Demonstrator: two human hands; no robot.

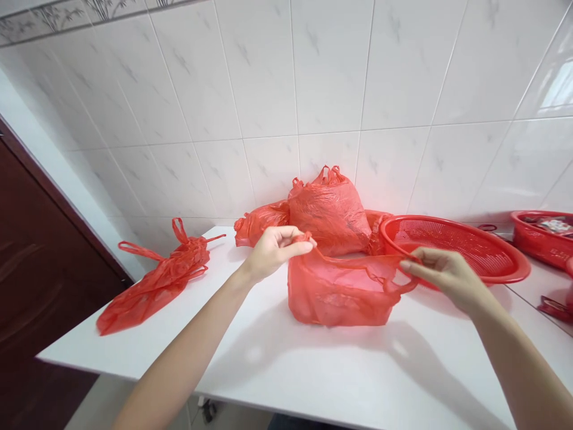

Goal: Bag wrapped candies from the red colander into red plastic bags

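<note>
A thin red plastic bag (338,298) hangs stretched between my two hands over the white table, its mouth facing up. My left hand (280,251) pinches the bag's gathered left handle. At the other side, my right hand (439,272) grips the right handle loop between thumb and fingers. Pink shows through the bag's thin sides; I make out no contents. Just behind it stands a full, bulging red bag (331,215) with its handles upright.
Another red bag (264,224) lies beside the full one, against the tiled wall. A flattened red bag (156,286) is at the left on the white table (286,370). A red basket (456,248) stands right, another basket (544,245) farther right.
</note>
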